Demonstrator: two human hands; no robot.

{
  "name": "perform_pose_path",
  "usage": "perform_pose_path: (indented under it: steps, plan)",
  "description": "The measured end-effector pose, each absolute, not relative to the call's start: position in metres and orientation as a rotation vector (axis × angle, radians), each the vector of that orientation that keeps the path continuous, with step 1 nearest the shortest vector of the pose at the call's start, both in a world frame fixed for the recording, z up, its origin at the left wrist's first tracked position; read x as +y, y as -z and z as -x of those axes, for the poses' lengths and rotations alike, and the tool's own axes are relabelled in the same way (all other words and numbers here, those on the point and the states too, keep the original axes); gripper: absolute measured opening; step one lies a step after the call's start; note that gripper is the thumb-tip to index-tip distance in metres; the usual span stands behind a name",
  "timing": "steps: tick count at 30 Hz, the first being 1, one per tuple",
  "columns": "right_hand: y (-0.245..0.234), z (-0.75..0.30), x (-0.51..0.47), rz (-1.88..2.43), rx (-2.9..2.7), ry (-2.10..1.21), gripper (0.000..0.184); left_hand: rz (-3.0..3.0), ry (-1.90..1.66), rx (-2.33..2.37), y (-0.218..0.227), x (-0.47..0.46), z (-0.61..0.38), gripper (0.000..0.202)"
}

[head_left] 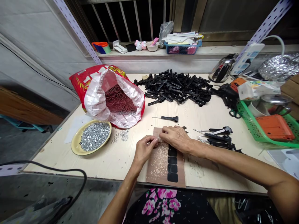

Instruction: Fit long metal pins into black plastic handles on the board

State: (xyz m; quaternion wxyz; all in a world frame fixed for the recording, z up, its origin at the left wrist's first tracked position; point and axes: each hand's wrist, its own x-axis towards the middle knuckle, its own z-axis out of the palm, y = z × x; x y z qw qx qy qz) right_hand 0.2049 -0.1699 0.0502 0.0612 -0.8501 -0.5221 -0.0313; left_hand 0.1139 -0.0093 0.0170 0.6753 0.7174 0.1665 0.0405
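Observation:
My left hand (pixel 144 151) pinches a thin metal pin (pixel 155 140) between finger and thumb, above a brown cardboard sheet (pixel 154 174). My right hand (pixel 176 138) lies curled just beside it, fingertips close to the pin, over the sheet's upper part. Below that hand, a row of black rectangular plastic pieces (pixel 172 165) lies on the sheet, and the hand hides the row's top end. Pale crumbs (pixel 158 161) are scattered across the cardboard. What my right fingers grip is hidden.
A red woven sack (pixel 93 84) holds many metal pins. Beside it are a brass-coloured plate of small silver fasteners (pixel 94 136), a heap of black plastic parts (pixel 175 87), a black-handled screwdriver (pixel 169 118), and black metal-tipped tools (pixel 217 137). A green basket (pixel 261 124) stands at right.

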Motion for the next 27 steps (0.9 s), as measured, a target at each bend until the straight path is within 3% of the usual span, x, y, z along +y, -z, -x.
perform_pose_path:
  steps: [5,10,18,27]
  plan:
    - [-0.048,-0.204,-0.177,2.419,-1.302,0.193,0.021,-1.067,-0.065,0.552,-0.016,-0.003,-0.116,0.028]
    - [-0.050,-0.198,-0.171,2.342,-1.261,0.214,0.018,-0.751,-0.063,0.567,-0.016,-0.004,-0.118,0.024]
    - [-0.047,-0.193,-0.161,2.399,-1.279,0.339,0.016,-0.704,-0.121,0.587,-0.024,-0.012,-0.119,0.021]
    - [-0.042,-0.188,-0.158,2.404,-1.329,0.602,0.016,-0.825,-0.221,0.550,-0.023,-0.019,-0.120,0.032]
